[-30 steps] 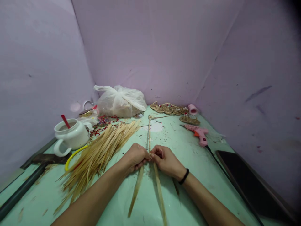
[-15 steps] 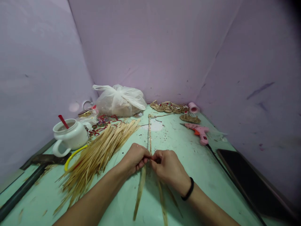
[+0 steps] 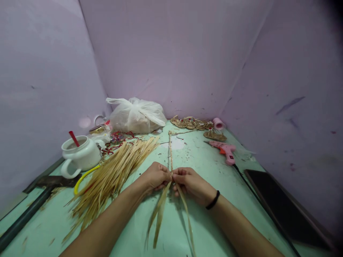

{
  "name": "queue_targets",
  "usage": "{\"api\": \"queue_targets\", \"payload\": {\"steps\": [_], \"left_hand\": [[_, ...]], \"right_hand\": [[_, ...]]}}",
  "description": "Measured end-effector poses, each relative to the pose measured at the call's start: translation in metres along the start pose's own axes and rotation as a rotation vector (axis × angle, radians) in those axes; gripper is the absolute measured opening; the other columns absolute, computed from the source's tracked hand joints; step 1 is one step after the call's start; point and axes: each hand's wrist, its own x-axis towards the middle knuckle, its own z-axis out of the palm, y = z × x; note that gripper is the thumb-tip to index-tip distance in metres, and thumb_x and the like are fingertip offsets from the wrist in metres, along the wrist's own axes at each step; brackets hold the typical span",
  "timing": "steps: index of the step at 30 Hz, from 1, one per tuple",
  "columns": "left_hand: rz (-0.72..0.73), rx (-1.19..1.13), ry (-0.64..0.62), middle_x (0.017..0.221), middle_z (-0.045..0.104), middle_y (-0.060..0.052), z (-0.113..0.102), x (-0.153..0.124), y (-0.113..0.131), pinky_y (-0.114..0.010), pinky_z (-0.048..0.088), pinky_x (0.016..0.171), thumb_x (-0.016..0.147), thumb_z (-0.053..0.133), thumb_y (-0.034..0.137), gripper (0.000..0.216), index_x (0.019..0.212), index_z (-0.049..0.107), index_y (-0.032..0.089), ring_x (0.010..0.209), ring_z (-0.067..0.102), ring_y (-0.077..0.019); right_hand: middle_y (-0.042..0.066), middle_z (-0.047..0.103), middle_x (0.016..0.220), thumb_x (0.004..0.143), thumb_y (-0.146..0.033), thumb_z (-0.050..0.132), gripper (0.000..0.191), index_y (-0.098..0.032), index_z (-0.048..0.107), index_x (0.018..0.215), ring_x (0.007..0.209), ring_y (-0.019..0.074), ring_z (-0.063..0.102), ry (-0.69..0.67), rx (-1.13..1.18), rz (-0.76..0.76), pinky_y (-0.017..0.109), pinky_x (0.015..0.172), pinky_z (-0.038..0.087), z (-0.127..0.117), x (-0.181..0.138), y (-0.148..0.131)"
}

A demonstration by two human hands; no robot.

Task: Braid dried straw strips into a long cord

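On a pale green desk (image 3: 206, 160), at centre, the left hand (image 3: 157, 176) and right hand (image 3: 189, 180), both pinched closed, grip a tan straw braid (image 3: 170, 153). Loose strips (image 3: 160, 218) splay from its near end.

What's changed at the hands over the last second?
One loose strip has crossed from right to left: two strips now hang on the left hand's side and one on the right hand's, where it was one and two. Both hands stay pinched at the braid's near end. Bundle, glue gun and mug haven't moved.
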Motion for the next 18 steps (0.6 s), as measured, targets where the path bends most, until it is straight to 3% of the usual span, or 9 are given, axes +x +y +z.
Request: {"api": "queue_targets", "payload": {"steps": [4,11,18], "left_hand": [[-0.001,0.078,-0.011,0.030,0.032,0.006,-0.002,0.000,-0.001,-0.019,0.014,0.032,0.051,0.047,0.014,0.006,0.046,0.049,0.014,0.027,0.022,-0.0040],[0.035,0.507,0.114,0.038,0.042,0.002,-0.007,-0.007,0.004,-0.020,0.025,0.041,0.057,0.050,0.018,0.012,0.047,0.056,0.012,0.038,0.036,-0.0073],[0.157,0.888,0.368,0.055,0.051,-0.006,0.030,-0.031,0.004,-0.025,0.030,0.053,0.068,0.048,0.022,0.017,0.058,0.059,0.014,0.054,0.048,-0.0159]], "right_hand": [[-0.007,0.034,0.034,0.067,-0.016,0.052,0.020,-0.014,0.045,0.049,0.030,0.0022,0.023,0.093,-0.171,-0.018,0.018,0.033,0.014,-0.002,0.002,0.005],[-0.006,0.037,0.034,0.059,-0.015,0.053,0.014,-0.013,0.048,0.047,0.031,0.0024,0.025,0.070,-0.120,-0.021,0.019,0.035,0.014,-0.007,0.005,0.007],[-0.009,0.036,0.034,0.055,-0.015,0.055,0.008,-0.014,0.048,0.052,0.032,0.0018,0.023,0.104,0.066,-0.001,0.018,0.035,0.011,-0.003,0.004,0.009]]}}
